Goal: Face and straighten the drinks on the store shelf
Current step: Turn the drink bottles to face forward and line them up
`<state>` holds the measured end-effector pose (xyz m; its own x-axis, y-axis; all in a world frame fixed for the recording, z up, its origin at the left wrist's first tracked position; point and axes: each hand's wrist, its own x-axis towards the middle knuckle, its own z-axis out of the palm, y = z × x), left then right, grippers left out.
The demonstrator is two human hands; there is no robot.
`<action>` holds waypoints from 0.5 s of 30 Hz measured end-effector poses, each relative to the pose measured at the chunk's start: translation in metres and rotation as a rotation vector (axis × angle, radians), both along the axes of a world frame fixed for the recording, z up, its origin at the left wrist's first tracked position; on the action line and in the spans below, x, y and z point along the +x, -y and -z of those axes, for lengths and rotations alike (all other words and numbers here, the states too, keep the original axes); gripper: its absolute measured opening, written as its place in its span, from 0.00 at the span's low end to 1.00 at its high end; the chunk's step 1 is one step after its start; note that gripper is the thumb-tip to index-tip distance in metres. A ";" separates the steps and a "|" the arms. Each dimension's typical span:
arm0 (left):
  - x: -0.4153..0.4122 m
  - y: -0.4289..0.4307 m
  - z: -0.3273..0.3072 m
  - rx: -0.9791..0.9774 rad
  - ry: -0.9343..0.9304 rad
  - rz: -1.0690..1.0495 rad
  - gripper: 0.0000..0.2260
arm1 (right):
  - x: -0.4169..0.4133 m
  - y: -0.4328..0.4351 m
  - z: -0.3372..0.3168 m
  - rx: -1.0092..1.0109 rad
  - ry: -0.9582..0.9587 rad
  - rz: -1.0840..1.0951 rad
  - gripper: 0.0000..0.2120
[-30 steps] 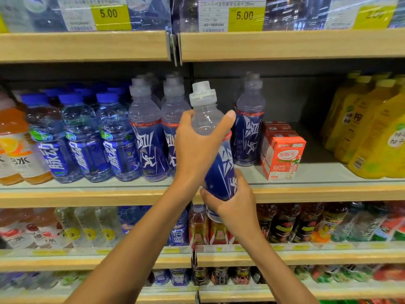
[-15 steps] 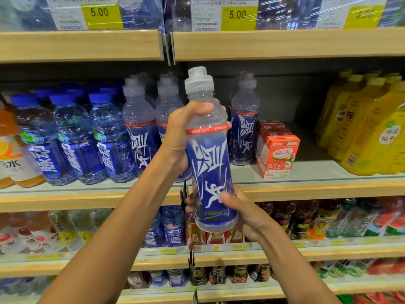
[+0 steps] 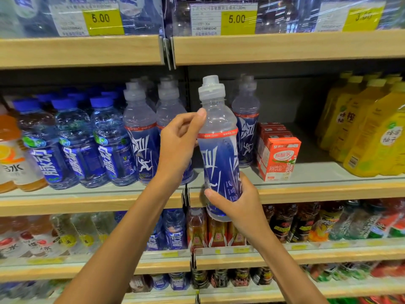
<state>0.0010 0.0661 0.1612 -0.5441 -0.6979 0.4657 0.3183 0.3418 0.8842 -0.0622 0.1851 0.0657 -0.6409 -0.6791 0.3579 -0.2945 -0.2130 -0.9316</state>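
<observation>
Pale wood fronts the middle shelf (image 3: 306,191), which holds most of the drinks. The yellow bottles (image 3: 372,137) at its right end are cut off by the frame edge, as is an orange bottle (image 3: 11,154) at the far left. Blue-capped bottles (image 3: 76,145) stand beside rows of grey-capped sports bottles (image 3: 140,137), whose rear ranks are lost in shadow.

One sports bottle (image 3: 219,154) is off the shelf. It is held nearly upright in front of the shelf edge, before the gap between those rows and a lone matching bottle (image 3: 246,128). Its label seems turned partly sideways, though blur makes the print hard to read.

Red cartons (image 3: 278,156) sit in a line just right of the lone bottle, with only the front one fully visible.

The left hand (image 3: 178,148) has its fingers curled round the held bottle's shoulder, so they are mostly hidden behind it. The right hand (image 3: 238,205) grasps the lower body and covers part of the base. Yellow price tags (image 3: 237,19) hang above, the rightmost smeared.
</observation>
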 end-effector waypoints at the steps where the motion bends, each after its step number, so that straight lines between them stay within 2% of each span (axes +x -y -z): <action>1: -0.001 -0.004 0.000 -0.031 -0.012 -0.038 0.11 | 0.001 0.001 0.001 0.001 -0.019 0.053 0.22; 7: -0.017 -0.028 -0.003 0.024 -0.102 -0.118 0.15 | 0.014 0.011 0.007 0.040 -0.109 0.245 0.30; 9: -0.021 -0.029 -0.005 0.060 -0.156 -0.147 0.12 | 0.017 0.012 0.010 0.027 -0.135 0.250 0.30; 12: -0.021 -0.024 -0.007 0.082 -0.216 -0.114 0.07 | 0.014 0.008 0.007 -0.007 -0.128 0.155 0.27; 15: -0.019 -0.013 -0.010 0.149 -0.219 0.056 0.04 | 0.000 -0.003 -0.003 -0.009 -0.029 -0.075 0.26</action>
